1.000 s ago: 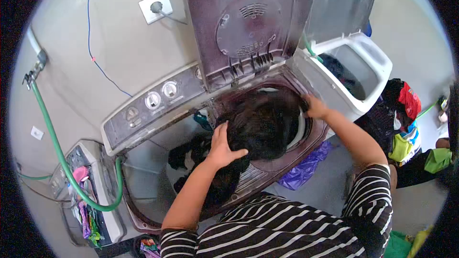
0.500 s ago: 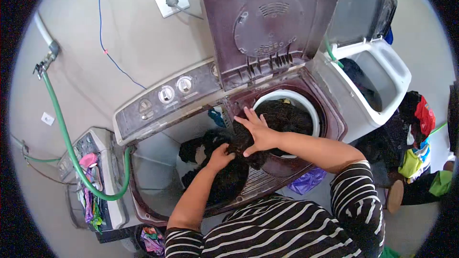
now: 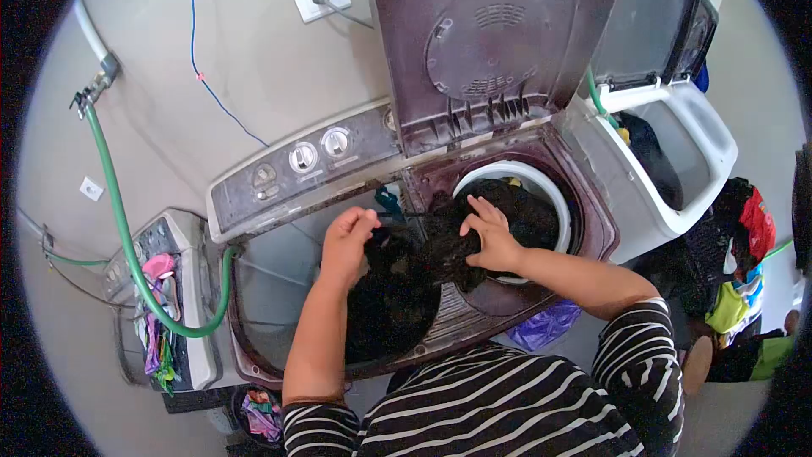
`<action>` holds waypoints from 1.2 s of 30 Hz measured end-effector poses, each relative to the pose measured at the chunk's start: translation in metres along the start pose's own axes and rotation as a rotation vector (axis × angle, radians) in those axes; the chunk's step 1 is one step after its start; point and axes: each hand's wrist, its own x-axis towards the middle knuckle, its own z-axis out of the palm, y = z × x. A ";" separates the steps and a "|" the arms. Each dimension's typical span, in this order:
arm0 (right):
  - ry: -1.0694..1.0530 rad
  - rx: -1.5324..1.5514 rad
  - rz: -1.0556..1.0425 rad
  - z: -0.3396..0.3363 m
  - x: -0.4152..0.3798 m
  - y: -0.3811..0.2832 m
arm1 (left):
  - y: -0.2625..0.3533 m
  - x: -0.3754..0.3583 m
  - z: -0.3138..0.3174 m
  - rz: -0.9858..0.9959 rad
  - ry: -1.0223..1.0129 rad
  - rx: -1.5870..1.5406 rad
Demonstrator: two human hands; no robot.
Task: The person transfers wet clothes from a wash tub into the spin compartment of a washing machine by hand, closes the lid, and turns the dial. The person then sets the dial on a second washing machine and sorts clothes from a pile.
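My left hand [image 3: 345, 245] is raised over the wash tub [image 3: 269, 300] of a twin-tub washing machine, its fingers pinched. A thin dark strip of cloth stretches from its fingertips toward my right hand. My right hand [image 3: 494, 237] has its fingers curled into a black garment [image 3: 448, 245], which lies across the divider between the two tubs. More black clothes [image 3: 389, 313] fill the right part of the wash tub. Dark laundry [image 3: 529, 211] also sits inside the white-rimmed spin basket [image 3: 562, 203]. A teal cloth [image 3: 389, 201] hangs near the tub's back wall.
The maroon lid [image 3: 499, 42] stands open behind the spin side. A second washer [image 3: 668, 220] with dark laundry is at right, beside piled clothes [image 3: 753, 220]. Another machine [image 3: 199, 288] stands left, with a green hose [image 3: 114, 195] looping over it. A purple bag [image 3: 545, 323] lies below.
My left hand has risen from the black clothes, drawing up a dark strip. My right hand, spread before, has shifted right and curled its fingers into the cloth. The view has tilted slightly.
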 end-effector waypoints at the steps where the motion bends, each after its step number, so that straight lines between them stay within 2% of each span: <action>1: 0.013 -0.005 0.000 0.001 -0.001 0.005 | 0.000 0.003 -0.002 0.005 0.042 -0.049; 2: 0.027 -0.009 0.000 0.003 -0.002 0.010 | -0.001 0.006 -0.003 0.009 0.082 -0.097; 7: -0.002 0.031 0.068 -0.019 -0.004 -0.011 | -0.022 0.021 0.005 0.045 0.034 -0.278; 9: 0.112 -0.039 -0.017 -0.009 -0.001 -0.021 | -0.022 0.022 0.022 -0.003 -0.129 -0.164; 13: 0.049 -0.015 -0.066 0.006 0.005 -0.043 | -0.022 0.016 0.064 -0.099 -0.290 -0.152; 17: 0.105 -0.029 -0.002 0.012 0.015 -0.035 | -0.026 0.026 0.086 0.013 -0.375 -0.118; 18: 0.105 -0.030 0.000 0.012 0.015 -0.034 | -0.026 0.028 0.087 0.013 -0.376 -0.118; 23: 0.075 0.024 0.094 0.014 0.010 -0.028 | -0.023 0.036 0.071 0.027 -0.109 -0.345; 27: 0.269 0.278 -0.050 0.002 0.010 -0.002 | -0.032 0.040 0.040 0.077 -0.069 -0.392; 29: 0.389 0.638 -0.155 -0.030 0.010 0.016 | -0.033 0.039 0.030 0.071 -0.067 -0.411; 30: 0.447 0.765 -0.116 -0.056 0.006 0.015 | -0.032 0.037 0.025 0.068 -0.063 -0.423; 32: 0.561 1.034 0.165 -0.103 -0.001 0.010 | -0.032 0.032 0.020 0.059 -0.053 -0.444; 34: 0.750 1.033 -0.013 -0.118 0.000 0.041 | -0.034 0.031 0.023 0.046 -0.057 -0.425; 36: 0.761 1.026 0.042 -0.128 -0.005 0.047 | -0.035 0.031 0.027 0.028 -0.069 -0.387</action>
